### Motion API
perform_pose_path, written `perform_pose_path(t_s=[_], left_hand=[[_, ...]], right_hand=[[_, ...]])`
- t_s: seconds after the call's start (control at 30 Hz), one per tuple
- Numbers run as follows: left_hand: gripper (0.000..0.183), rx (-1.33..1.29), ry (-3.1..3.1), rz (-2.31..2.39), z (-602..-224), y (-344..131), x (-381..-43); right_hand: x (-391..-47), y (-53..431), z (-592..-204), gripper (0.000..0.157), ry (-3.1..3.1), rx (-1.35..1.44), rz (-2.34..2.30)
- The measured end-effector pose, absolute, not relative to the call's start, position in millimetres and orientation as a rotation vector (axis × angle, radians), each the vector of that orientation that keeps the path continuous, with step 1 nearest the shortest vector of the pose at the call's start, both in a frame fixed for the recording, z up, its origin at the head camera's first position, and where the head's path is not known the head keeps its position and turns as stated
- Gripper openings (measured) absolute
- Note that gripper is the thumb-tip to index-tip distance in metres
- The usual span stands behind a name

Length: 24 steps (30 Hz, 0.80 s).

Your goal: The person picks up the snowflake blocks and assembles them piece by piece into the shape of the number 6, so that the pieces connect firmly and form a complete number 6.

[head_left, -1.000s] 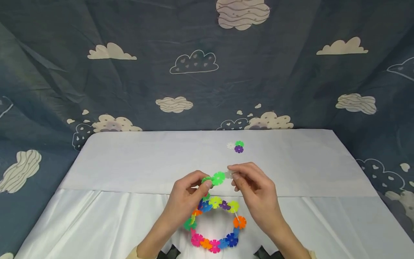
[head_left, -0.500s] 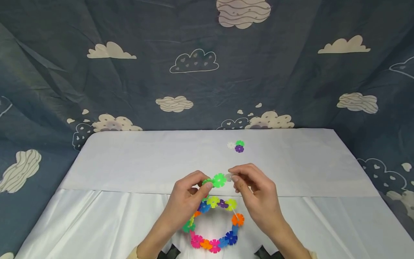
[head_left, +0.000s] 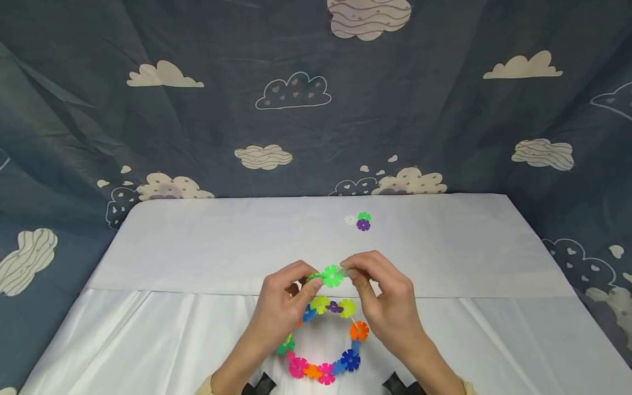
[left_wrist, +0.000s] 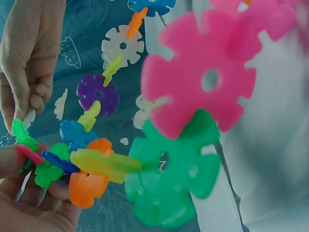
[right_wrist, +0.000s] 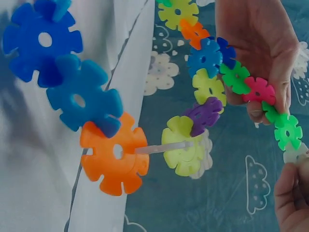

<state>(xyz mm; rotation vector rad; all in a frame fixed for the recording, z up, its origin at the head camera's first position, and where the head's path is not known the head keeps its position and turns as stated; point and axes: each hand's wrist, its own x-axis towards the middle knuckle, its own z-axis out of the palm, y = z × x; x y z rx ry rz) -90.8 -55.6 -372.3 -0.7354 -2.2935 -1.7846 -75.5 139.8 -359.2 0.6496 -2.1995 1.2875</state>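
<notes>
A ring-shaped chain of slotted flower discs (head_left: 297, 367) in many colours hangs over the near part of the white table. My left hand (head_left: 278, 302) pinches its end, where a pink disc (right_wrist: 259, 91) and green discs join. From those fingers a bright green disc (head_left: 332, 276) sticks out to the right. Thumb and fingertips of my right hand (head_left: 387, 299) pinch a white disc (right_wrist: 293, 153) at that green disc's edge; the fingers mostly cover it in the head view. A thin white disc seen edge-on (right_wrist: 166, 147) links an orange disc (right_wrist: 113, 162) and a yellow one.
Farther back on the white-covered table (head_left: 197, 241) lie three loose discs: white (head_left: 350, 220), green (head_left: 364, 216) and purple (head_left: 363, 225). A dark cloth with cloud prints (head_left: 296, 131) hangs behind. Black pieces (head_left: 261, 385) show at the near edge.
My right hand has moved slightly left with the white disc, closer to the green disc and my left hand. The left hand keeps its grip, and the hanging ring has swung slightly left.
</notes>
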Motion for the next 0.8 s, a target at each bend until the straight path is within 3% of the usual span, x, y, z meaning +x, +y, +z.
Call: perform_pose_path(t_s=[0.33,0.5,0.8], left_hand=[[0.005,-0.489,-2.47,-1.993,-372,-66,-102],[0.022,-0.565,-2.539,-2.002,-376,-73,-115],[0.03,-0.781,-2.859,-1.739,-380,-70,-148]], right_hand=[[-83,147,-368,0.047,-2.372,0.612,1.607],[-86,144,-374,0.045,-2.427,0.552,1.773],[-96,149,-389,0.044,-2.46,0.57,1.881]])
